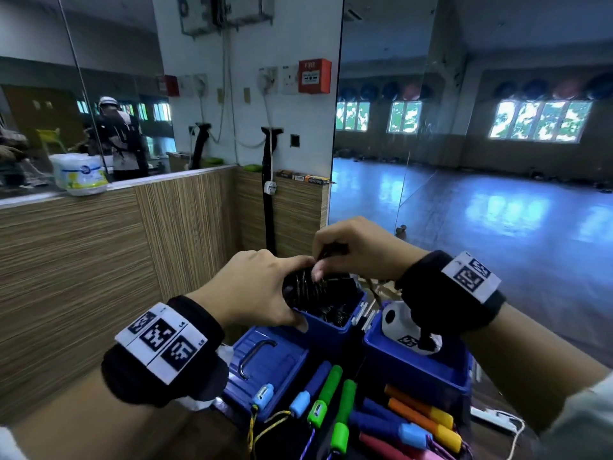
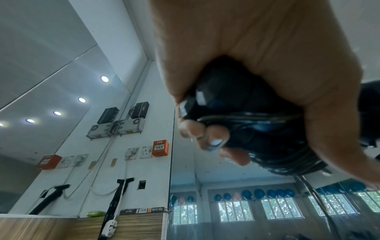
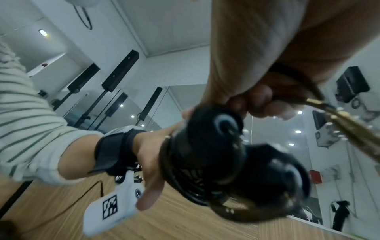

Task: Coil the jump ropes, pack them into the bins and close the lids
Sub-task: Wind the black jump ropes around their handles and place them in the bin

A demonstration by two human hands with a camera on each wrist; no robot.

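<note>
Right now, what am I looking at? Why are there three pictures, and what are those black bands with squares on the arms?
These are a person's two hands, not a machine. One camera sits on the head and looks down; one small camera sits on each wrist, on those black bands with square patterns. The left hand grips a black jump rope, its cord wound round the two handles. The right hand pinches the loose end of the cord. They hold it over an open blue bin with dark ropes inside. Nearer the person lie a blue lid and colourful rope handles, not yet packed. The wrist pictures show the same rope from below.
</note>
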